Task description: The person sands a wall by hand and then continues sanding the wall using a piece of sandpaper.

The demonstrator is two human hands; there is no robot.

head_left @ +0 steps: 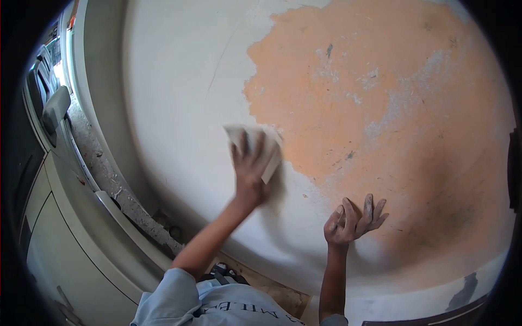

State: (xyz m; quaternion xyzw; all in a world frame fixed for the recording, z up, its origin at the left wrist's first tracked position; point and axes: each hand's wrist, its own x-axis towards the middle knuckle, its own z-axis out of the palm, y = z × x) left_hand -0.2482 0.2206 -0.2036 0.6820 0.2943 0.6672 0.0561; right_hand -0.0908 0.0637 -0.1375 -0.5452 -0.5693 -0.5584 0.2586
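A pale, stiff sheet of sandpaper (pixel 272 171), blurred by motion, is pressed against the wall under my left hand (pixel 251 171). The fingers of that hand lie over the sheet, close to where white coating meets a bare orange patch (pixel 348 98). Lower and to the right, my right hand (pixel 350 224) rests at the patch's lower edge. Its fingers are spread, with grey dust on them, and it holds nothing. The wall (pixel 179 108) is white around the patch, with a thin crack above my left hand.
On the left, a light-coloured vehicle (pixel 81 233) with a side mirror (pixel 56 108) stands close to the wall. A narrow strip of rough, debris-strewn ground (pixel 117 174) runs between them. A dark edge (pixel 429 316) crosses the bottom right.
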